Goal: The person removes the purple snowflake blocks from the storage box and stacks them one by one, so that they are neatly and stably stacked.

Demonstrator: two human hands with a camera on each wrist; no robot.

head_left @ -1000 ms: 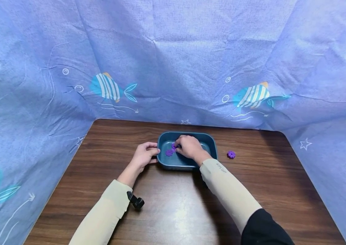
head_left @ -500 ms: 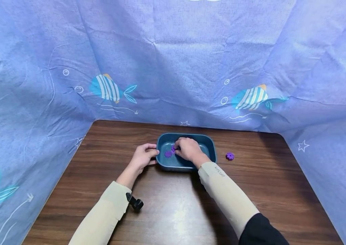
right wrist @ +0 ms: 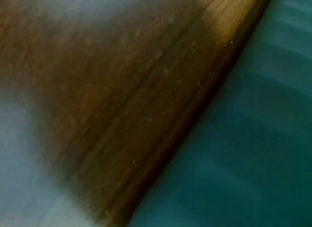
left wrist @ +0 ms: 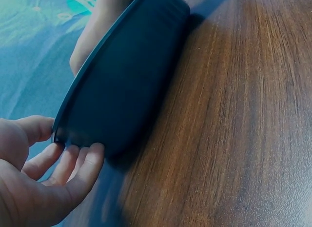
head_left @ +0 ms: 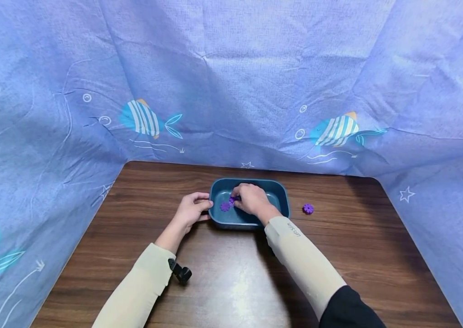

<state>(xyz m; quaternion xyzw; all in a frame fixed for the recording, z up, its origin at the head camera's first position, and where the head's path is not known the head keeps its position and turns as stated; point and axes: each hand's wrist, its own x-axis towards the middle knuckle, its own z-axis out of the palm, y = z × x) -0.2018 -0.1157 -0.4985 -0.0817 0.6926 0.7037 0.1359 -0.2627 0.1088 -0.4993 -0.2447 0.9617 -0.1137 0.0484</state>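
Observation:
A dark teal rectangular tub (head_left: 278, 193) stands on the table. At its left end my left hand (head_left: 188, 210) grips it. In the left wrist view the left hand (left wrist: 53, 178) has its thumb at the rim of the tub (left wrist: 122, 80) and its fingertips against the outer wall. Inside the tub, my right hand (head_left: 251, 199) pinches a small purple notched disc (head_left: 231, 201), partly hidden by the fingers. A flat purple notched disc (head_left: 225, 207) lies on the tub floor just left of it. The right wrist view is blurred and shows the tub's outer wall (right wrist: 234, 154) without the hand.
To the right of the tub, another purple notched piece (head_left: 307, 208) lies on the brown wooden table (head_left: 358, 246). A blue cloth (head_left: 247, 91) with fish prints hangs behind and beside the table. A small black camera (head_left: 182, 274) is strapped to the left wrist.
The right fingertips and the pinched purple disc have shifted very slightly inside the tub. The left hand keeps its place on the tub. The head view has shifted a little.

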